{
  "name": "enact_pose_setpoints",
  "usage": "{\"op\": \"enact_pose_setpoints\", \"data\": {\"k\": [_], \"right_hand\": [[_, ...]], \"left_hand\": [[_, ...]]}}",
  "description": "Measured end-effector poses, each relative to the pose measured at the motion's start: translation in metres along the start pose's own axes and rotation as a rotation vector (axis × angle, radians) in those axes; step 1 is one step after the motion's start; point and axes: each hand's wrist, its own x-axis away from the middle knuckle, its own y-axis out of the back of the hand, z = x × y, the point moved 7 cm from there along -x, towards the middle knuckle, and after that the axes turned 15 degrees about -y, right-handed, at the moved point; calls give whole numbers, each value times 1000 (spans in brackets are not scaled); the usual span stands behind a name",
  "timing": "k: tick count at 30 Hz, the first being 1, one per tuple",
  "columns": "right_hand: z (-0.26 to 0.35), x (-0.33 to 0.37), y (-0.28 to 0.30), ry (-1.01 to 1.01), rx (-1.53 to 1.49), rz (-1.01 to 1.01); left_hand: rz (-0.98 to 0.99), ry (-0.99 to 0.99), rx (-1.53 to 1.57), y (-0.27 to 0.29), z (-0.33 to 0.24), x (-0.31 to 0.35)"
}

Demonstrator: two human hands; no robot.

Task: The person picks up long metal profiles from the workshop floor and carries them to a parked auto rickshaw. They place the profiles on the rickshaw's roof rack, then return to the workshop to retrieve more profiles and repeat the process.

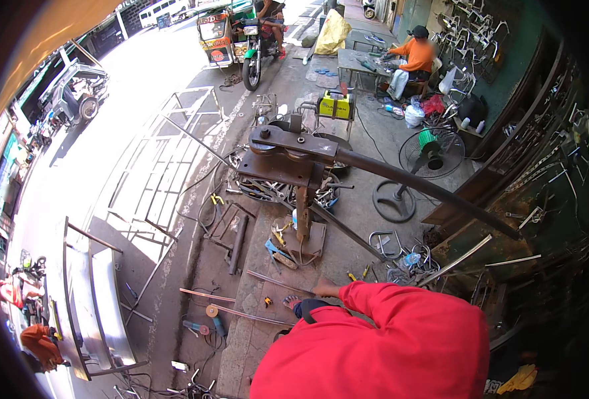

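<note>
1. While a silvery sheet-metal panel in a dark frame [112, 302] stands at the far left, two corded power tools lie nearer the middle: a blue-green one with a dark reddish disc [196, 327], and just beside it a blue-green one with a round tan disc [218, 322].

2. Next comes a short, thin, coppery metal strip [206, 294], and below it to the right a long, slim, pinkish-grey metal rod [254, 315]; both lie low, near the tools.

3. Farther right, a slender, reddish-brown metal rod [276, 280] slants along the grey-brown concrete floor [249, 349], its right end reaching the right hand. I judge it light and stiff, perhaps springy along its length. Its surface may be smooth enough to slip, and its cut ends could scratch; near mid-length looks the best place to take hold.

4. Just below that rod is what looks like a bare foot [291, 302] under a dark blue trouser cuff. The left hand is not visible.

5. At the end of a bright red sleeve [381, 298], the right hand [325, 287] meets the rod; whether its fingers grasp it or merely touch it, I cannot tell.

6. Above, a long, round, dark steel lever bar [427, 184] extends rightward from a heavy bending stand.
</note>
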Motion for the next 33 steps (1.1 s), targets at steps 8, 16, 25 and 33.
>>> {"op": "enact_pose_setpoints", "data": {"k": [8,16,25,33], "right_hand": [[36,-47,49,92,-271,36],[23,-21,73,-155,-398,-46],[-12,60,22,-16,-623,-536],[-25,103,-108,-500,-726,-363]], "left_hand": [[74,-12,-141,-32,-72,-42],[227,-66,-238,-64,-136,-113],[494,-113,-392,-94,-189,-207],[733,-139,-567,-133,-219,-257]]}}
